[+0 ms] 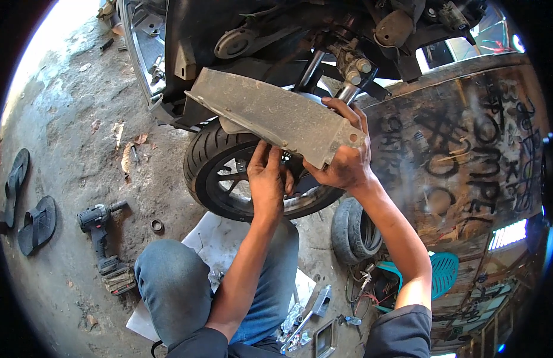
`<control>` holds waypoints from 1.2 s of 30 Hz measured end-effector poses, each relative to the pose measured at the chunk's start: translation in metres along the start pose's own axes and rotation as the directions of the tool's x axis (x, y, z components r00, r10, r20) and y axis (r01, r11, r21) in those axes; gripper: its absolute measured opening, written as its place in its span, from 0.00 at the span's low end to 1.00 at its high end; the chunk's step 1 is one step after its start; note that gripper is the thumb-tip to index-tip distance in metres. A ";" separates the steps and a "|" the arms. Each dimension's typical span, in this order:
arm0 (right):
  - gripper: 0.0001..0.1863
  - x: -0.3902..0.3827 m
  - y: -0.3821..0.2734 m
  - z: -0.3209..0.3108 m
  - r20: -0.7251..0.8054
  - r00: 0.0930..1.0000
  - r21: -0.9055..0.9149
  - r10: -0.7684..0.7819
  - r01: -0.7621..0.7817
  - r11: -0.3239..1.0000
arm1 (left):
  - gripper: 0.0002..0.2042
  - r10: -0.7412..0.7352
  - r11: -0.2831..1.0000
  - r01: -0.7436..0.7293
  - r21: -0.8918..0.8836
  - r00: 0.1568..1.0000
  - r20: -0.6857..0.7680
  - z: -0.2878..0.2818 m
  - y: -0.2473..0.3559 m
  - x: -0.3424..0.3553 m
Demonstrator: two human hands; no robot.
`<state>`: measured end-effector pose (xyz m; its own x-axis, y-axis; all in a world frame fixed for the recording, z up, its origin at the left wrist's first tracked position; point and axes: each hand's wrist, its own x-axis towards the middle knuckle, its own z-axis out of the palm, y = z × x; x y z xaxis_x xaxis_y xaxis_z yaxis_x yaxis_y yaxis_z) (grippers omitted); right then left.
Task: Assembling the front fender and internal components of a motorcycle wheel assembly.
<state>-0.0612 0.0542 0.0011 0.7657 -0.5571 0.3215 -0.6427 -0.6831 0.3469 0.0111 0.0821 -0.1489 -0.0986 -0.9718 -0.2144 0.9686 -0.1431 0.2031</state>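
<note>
A long, dusty grey-brown plastic mudguard panel (261, 110) is held tilted above the front wheel (219, 194) of a motorbike. My right hand (351, 158) grips its right end, thumb along the lower corner and fingers around the far edge by a tab with a hole. At the lower edge, my left hand (267, 182) has its fingers curled against the panel, in front of the wheel's spokes; the panel hides part of the fingertips. Behind the panel, the shiny fork tube (348, 92) runs up to a dirty clamp with bolts.
A cordless impact wrench (100, 232) lies on the rough floor at left, near a small ring (156, 226) and black sandals (37, 225). Loose tyres (351, 232) rest right of the wheel. A painted wooden board (455, 155) stands at right, a green plastic chair (443, 271) below it.
</note>
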 end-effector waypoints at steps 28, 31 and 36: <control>0.11 -0.004 0.003 0.001 0.031 0.998 -0.077 -0.049 0.051 0.996 | 0.14 0.136 0.988 -0.136 0.078 0.991 0.012 0.006 -0.007 -0.004; 0.13 -0.005 0.005 0.001 0.015 0.998 -0.064 -0.053 0.054 0.997 | 0.17 0.095 0.991 -0.095 0.091 0.995 -0.001 0.008 -0.002 -0.007; 0.13 -0.004 0.004 0.000 0.016 0.998 -0.056 -0.057 0.058 0.997 | 0.19 0.147 0.983 -0.148 0.108 0.989 0.018 0.008 -0.001 -0.008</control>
<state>-0.0670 0.0541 0.0010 0.8012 -0.5250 0.2870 -0.5980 -0.6864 0.4137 0.0094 0.0885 -0.1392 0.0404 -0.9855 -0.1647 0.9421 -0.0173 0.3349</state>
